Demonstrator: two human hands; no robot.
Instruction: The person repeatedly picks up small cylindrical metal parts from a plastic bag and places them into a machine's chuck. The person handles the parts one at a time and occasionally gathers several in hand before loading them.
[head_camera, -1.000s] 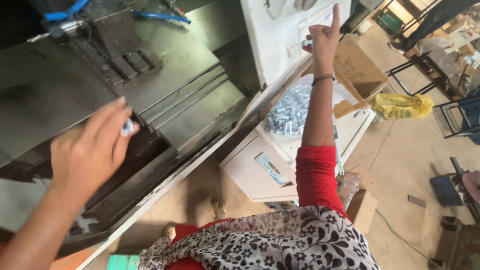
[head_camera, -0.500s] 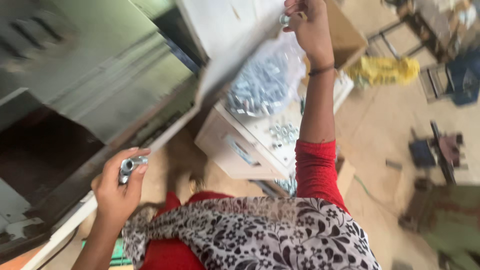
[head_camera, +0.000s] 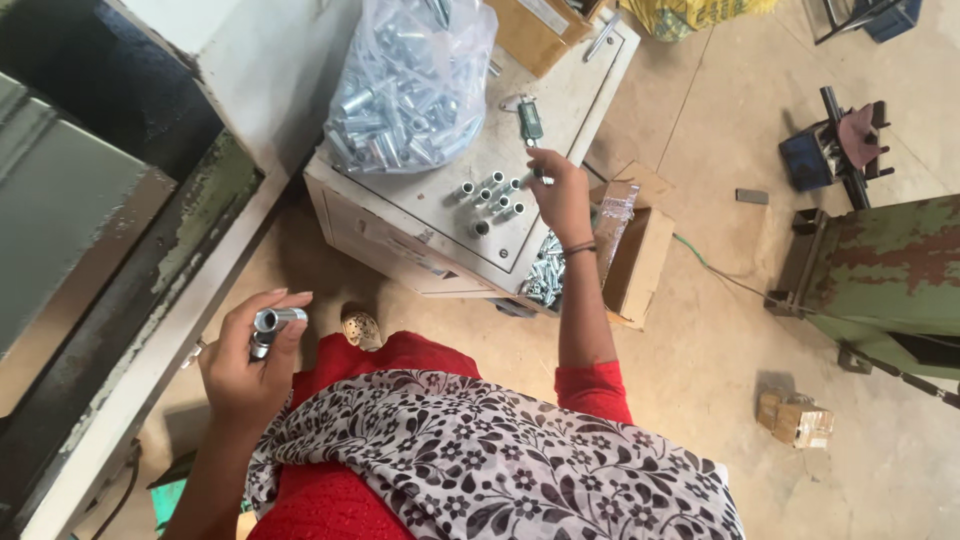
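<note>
The left hand (head_camera: 245, 365), raised near the body, pinches one metal fitting (head_camera: 266, 328) in curled fingers. Farther, the right hand (head_camera: 562, 195), arm stretched, pinches one of six fittings (head_camera: 490, 195) standing on the bench (head_camera: 560, 90), beside one bag (head_camera: 410, 80).

1. I see a clear plastic bag (head_camera: 410, 85) of small silver metal fittings, bulging and knotted shut, on the back of the pale grey cabinet top (head_camera: 560, 120).
2. Behind it, at the upper edge, a brown cardboard box (head_camera: 530, 35) carries a white rectangular label (head_camera: 545, 14).
3. An open brown cardboard box (head_camera: 640, 260) stands on the floor just beside the cabinet's right side, with crinkled clear wrapping (head_camera: 612, 215) at its mouth.
4. A yellow sack (head_camera: 690, 14) lies on the floor at the top edge.
5. A small tan taped packet (head_camera: 795, 420) lies alone on the floor, well apart to the right.
6. A pale label strip (head_camera: 425, 263) sits on the cabinet's front face.
</note>
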